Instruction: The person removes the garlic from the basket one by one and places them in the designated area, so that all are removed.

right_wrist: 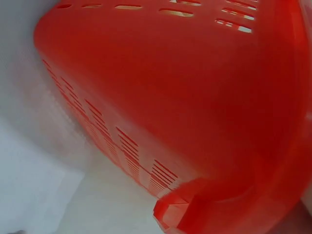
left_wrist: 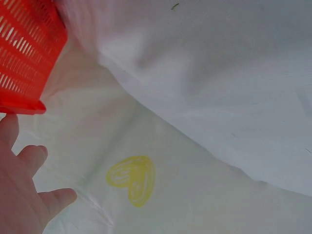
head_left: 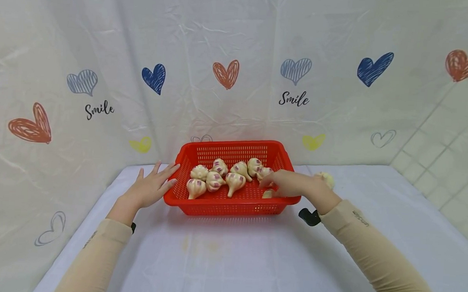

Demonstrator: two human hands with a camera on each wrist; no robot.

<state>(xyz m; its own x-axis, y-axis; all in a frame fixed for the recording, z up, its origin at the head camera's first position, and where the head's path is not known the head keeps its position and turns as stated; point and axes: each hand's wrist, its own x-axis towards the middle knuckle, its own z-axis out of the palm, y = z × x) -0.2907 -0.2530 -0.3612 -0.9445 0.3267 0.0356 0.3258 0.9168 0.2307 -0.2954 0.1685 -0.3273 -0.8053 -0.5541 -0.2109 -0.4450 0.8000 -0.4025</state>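
Note:
A red plastic basket holds several garlic bulbs, cream with purple patches. At its left side, my left hand has its fingers spread, with fingertips at the rim. The left wrist view shows a fingertip touching the underside of the basket's rim. My right hand reaches over the right rim into the basket, fingers bent downward around a pale garlic bulb that is partly hidden. Another bulb lies just beyond these fingers. The right wrist view is mostly filled by the basket's outer wall.
Another pale bulb sits on the white-covered table right of the basket, partly behind my right forearm. A pale sheet printed with hearts hangs close behind the basket. A black wrist device shows at my right wrist.

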